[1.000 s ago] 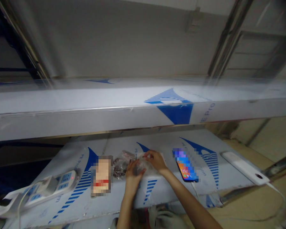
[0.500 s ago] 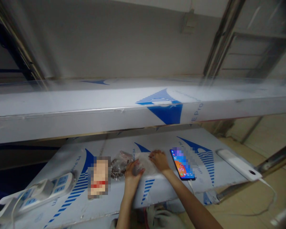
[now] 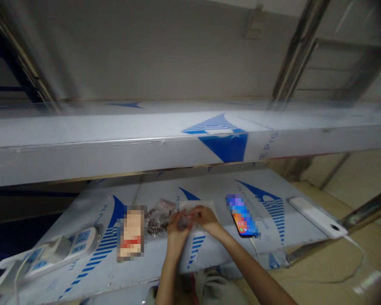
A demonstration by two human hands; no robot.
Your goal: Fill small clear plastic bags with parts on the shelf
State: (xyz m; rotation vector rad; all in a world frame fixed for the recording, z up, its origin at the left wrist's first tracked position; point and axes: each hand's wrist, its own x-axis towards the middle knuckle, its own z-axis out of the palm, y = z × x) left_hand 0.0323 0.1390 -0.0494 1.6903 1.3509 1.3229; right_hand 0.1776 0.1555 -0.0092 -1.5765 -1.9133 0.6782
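**Left hand** (image 3: pixel 177 232): fingers curled and closed toward the thumb, gripping the near edge of a translucent plastic bag (image 3: pixel 197 213); the exact finger placement is partly hidden by the material.

**Right hand** (image 3: pixel 206 220): thumb and fingers drawn together in a pinch on the same plastic, fingertips meeting those of the left hand near the middle of the shelf.

**Bag, handling notes:** judged very light, thin and soft. Likely to crease and slip rather than hold a shape; the gathered portion between the hands appears the firmest place to hold. Whether it has contents cannot be told.

**Adjacent, far left of the hands:** clear bag of small dark parts (image 3: pixel 157 222), lying just beside the left hand; individual parts too small to identify.

**Further left:** pixelated flat package (image 3: pixel 131 233) with a red band; power strip (image 3: pixel 66 250), white and blue, lying at the near left, with a white cable.

**To the right:** smartphone (image 3: pixel 243 216), screen up, partly pixelated, cable attached; white power bank (image 3: pixel 317 217) near the right edge, with a trailing cable.

**Support:** metal shelf (image 3: pixel 209 254) covered in blue-printed protective film, beneath a matching upper shelf (image 3: pixel 114 144).
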